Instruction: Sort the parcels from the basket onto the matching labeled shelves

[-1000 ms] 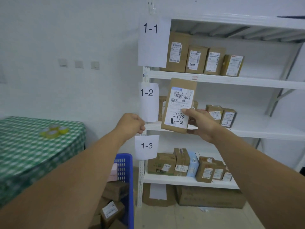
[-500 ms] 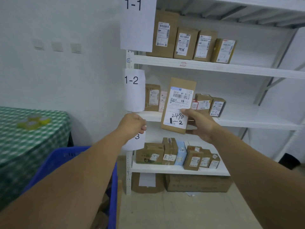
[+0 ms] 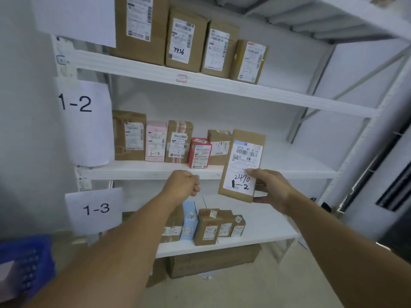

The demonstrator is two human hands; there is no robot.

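Note:
My right hand point(image 3: 270, 188) grips a flat brown parcel point(image 3: 243, 161) by its lower right corner; its white label reads "2490" and "-2". The parcel stands upright in front of the middle shelf point(image 3: 300, 170), right of the row of parcels there. That shelf carries the sign 1-2 point(image 3: 83, 121). My left hand point(image 3: 183, 183) is curled into a loose fist, holding nothing, just below the middle shelf's front edge. The blue basket point(image 3: 29, 261) shows at the lower left edge.
Brown parcels stand on the top shelf point(image 3: 222, 85). The middle shelf holds brown, pink point(image 3: 155, 144) and red point(image 3: 199, 153) parcels at its left half. The shelf marked 1-3 point(image 3: 95, 210) holds small boxes, with a large carton point(image 3: 211, 261) on the floor below.
The view has come closer to the shelves. My right hand has carried the parcel rightward, to the right of the parcels on the 1-2 shelf. My left hand stays in a fist.

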